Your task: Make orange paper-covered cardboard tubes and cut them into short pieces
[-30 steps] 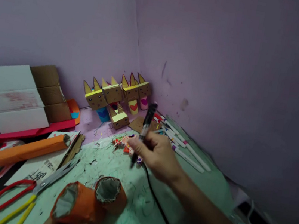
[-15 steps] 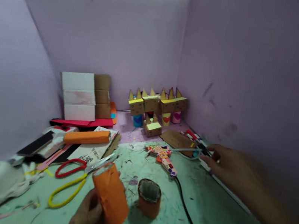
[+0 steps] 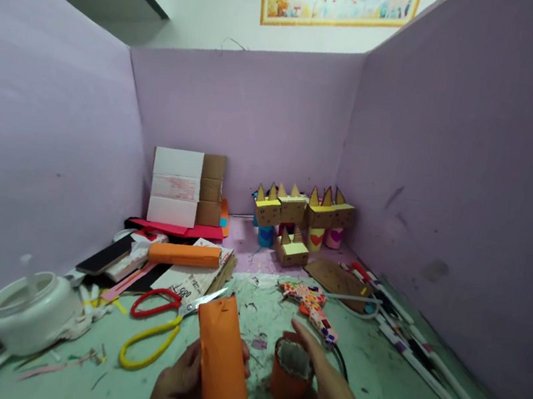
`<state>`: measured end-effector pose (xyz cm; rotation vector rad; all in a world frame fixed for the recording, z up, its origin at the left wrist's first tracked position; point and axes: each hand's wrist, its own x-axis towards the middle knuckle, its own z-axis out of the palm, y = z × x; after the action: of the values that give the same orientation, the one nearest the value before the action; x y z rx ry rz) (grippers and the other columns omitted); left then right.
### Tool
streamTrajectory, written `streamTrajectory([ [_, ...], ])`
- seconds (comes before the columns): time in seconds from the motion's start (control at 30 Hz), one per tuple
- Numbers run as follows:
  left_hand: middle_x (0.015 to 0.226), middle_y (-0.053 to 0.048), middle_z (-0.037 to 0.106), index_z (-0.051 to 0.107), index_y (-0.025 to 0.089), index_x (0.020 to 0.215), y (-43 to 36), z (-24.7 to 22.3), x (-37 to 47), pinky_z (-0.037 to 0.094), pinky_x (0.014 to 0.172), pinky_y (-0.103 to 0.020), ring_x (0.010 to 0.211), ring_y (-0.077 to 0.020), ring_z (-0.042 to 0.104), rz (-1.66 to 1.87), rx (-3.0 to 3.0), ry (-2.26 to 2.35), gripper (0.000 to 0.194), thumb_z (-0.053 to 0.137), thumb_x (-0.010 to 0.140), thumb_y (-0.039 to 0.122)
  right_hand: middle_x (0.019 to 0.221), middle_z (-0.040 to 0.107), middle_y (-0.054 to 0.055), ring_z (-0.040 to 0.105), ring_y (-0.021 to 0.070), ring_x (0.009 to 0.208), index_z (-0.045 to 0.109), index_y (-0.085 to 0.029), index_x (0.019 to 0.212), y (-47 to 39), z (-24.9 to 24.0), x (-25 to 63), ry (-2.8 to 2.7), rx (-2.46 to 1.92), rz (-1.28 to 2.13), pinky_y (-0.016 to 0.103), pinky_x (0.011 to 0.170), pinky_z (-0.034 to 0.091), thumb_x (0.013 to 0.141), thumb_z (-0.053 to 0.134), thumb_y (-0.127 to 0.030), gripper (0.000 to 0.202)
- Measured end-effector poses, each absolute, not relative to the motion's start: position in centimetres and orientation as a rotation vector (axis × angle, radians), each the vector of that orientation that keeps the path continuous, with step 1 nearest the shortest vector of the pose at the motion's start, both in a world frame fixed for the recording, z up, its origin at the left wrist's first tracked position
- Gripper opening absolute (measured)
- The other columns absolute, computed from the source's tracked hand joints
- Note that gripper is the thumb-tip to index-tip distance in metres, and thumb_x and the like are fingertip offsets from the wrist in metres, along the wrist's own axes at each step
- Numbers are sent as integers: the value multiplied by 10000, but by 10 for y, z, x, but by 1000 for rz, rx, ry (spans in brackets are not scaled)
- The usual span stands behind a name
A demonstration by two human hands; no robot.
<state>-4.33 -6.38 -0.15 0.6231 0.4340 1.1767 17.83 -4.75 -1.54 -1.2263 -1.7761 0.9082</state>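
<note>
My left hand (image 3: 179, 381) is closed around an orange paper-covered tube (image 3: 220, 361), which it holds tilted above the table. To its right a shorter orange tube (image 3: 289, 382) stands upright on the table, its grey hollow end facing up. My right hand (image 3: 331, 398) is at the right side of this short tube, with thumb and index finger spread apart; whether they touch it I cannot tell. Just behind lies a flower-patterned glue gun (image 3: 313, 306) with a black cord. Scissors with one red and one yellow handle (image 3: 150, 343) lie open left of my left hand.
A white teapot-like pot (image 3: 28, 317) stands at the left. Behind the scissors are an orange paper roll (image 3: 184, 254) and folded cardboard (image 3: 174, 188). Cardboard animal figures (image 3: 293, 251) stand at the back. Pens and white sticks (image 3: 435, 378) lie along the right wall.
My right hand has moved from the pens at the right wall to the short orange tube. My left hand still holds the other tube. The camera view has tilted up and turned left.
</note>
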Motion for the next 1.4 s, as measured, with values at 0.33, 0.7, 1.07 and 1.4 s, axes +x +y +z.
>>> streamTrajectory([
  [0.33, 1009, -118, 702, 730, 155, 932, -60, -8, -45, 506, 774, -313, 866, -226, 644, 1180, 592, 455, 341, 765, 653, 348, 1118, 631, 111, 585, 266, 1037, 411, -156, 1272, 14, 32, 135, -1683, -1183, 776, 408, 916, 440, 588, 599, -85, 713],
  [0.7, 1022, -122, 691, 706, 136, 977, -54, -12, -50, 492, 787, -338, 901, -252, 631, 1158, 571, 347, 332, 710, 709, 332, 1269, 534, 226, 505, 358, 1175, 428, -74, 1278, 111, 20, 78, -1800, -1231, 700, 463, 980, 389, 587, 709, -133, 748],
  [1.07, 783, -98, 711, 722, 92, 905, -40, -8, -38, 460, 687, -251, 694, -175, 641, 1034, 586, 339, 252, 656, 776, 299, 987, 652, 114, 611, 287, 925, 613, -175, 1053, -3, 20, 111, -1559, -603, 1507, 398, 807, 477, 619, 695, -601, 614],
  [1.4, 877, -79, 692, 627, 161, 1001, 3, 46, -112, 440, 773, -335, 833, -241, 628, 798, 1978, 1892, 297, 437, 791, 251, 685, 640, 54, 573, 160, 608, 651, -115, 801, 10, 20, 125, -1238, -630, 1748, 238, 529, 389, 532, 729, -365, 375],
])
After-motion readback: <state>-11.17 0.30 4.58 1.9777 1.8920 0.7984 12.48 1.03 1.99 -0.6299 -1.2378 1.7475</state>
